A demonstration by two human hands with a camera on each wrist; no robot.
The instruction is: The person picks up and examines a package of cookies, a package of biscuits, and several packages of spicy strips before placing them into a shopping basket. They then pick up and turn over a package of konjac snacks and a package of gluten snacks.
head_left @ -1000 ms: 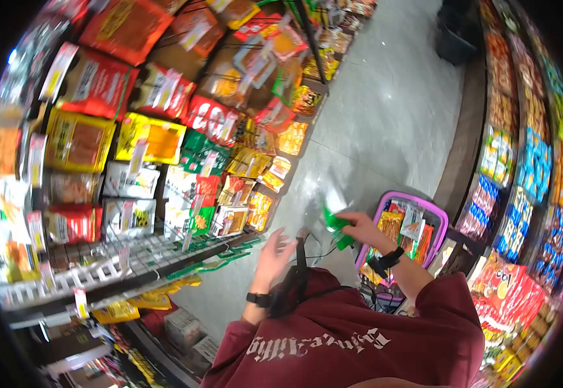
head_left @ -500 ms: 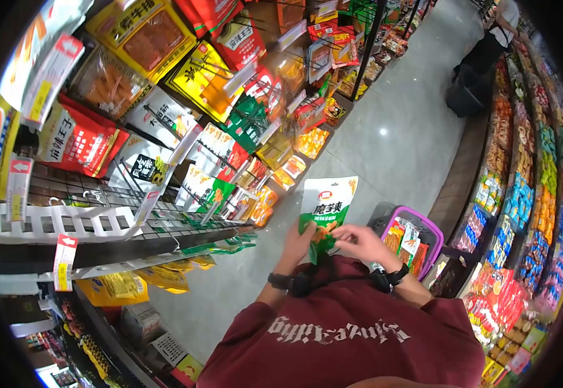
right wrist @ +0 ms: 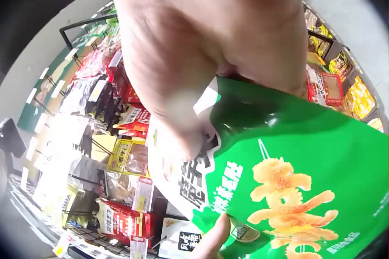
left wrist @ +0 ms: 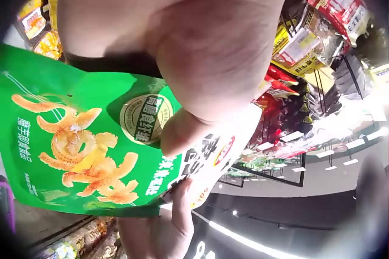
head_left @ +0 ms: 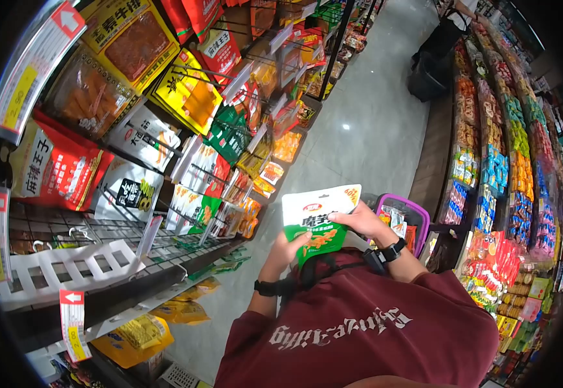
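Note:
A green and white snack bag (head_left: 310, 216) with Chinese lettering and a picture of orange pieces is held upright in front of the torso. My left hand (head_left: 286, 250) grips its left edge, thumb on the front. On the upper right side, my right hand (head_left: 367, 223) pinches the same bag, its thumb across the lettering. In the left wrist view the bag's green front (left wrist: 85, 149) shows a round badge beside the left thumb. The right wrist view shows the right thumb pressed on the white top part (right wrist: 176, 168); the fingers behind the bag are hidden.
A purple-rimmed basket (head_left: 422, 223) with several snack packs stands just beyond my right hand. Racks of hanging packets (head_left: 194, 97) and a wire shelf with price tags (head_left: 72, 323) line the left. Snack bins (head_left: 495, 161) run along the right. Farther up the aisle is a black bin (head_left: 429, 81).
A second ago only the right hand held the green bag, near the basket, and the left was free. Both hands have since brought it before the torso; the right thumb now lies on its upper front.

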